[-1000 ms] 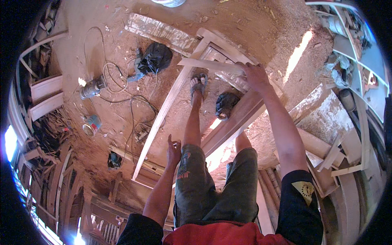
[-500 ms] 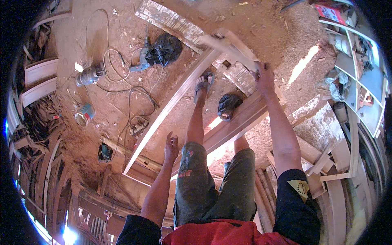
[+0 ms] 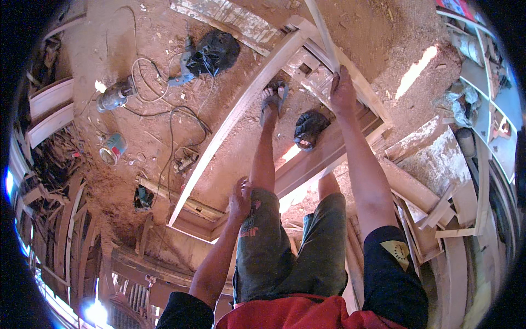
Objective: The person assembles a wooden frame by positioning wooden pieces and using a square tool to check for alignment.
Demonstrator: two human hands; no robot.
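My right hand (image 3: 342, 92) is closed around the lower end of a thin wooden strip (image 3: 324, 38), which points away from me above the far corner of a wooden frame. This rectangular frame (image 3: 230, 123) lies tilted across the floor, with my legs inside and over it. Beside my left knee, my left hand (image 3: 240, 198) has its fingers curled in; whether anything is in them is hidden. A black plastic-wrapped bundle (image 3: 311, 129) sits inside the frame, near my sandalled left foot (image 3: 274, 98).
At the left lie a power tool (image 3: 116, 95) with tangled cords, a blue drill-like tool (image 3: 182, 77) beside a black bag (image 3: 215, 52), and a small tin (image 3: 113, 149). Wood offcuts (image 3: 438, 211) pile up on the right. A paint-stained board (image 3: 230, 22) lies beyond the frame.
The strip in my right hand has swung from pointing far-left to pointing nearly straight away from me. My right hand has shifted slightly left, and my left hand has come against the knee area.
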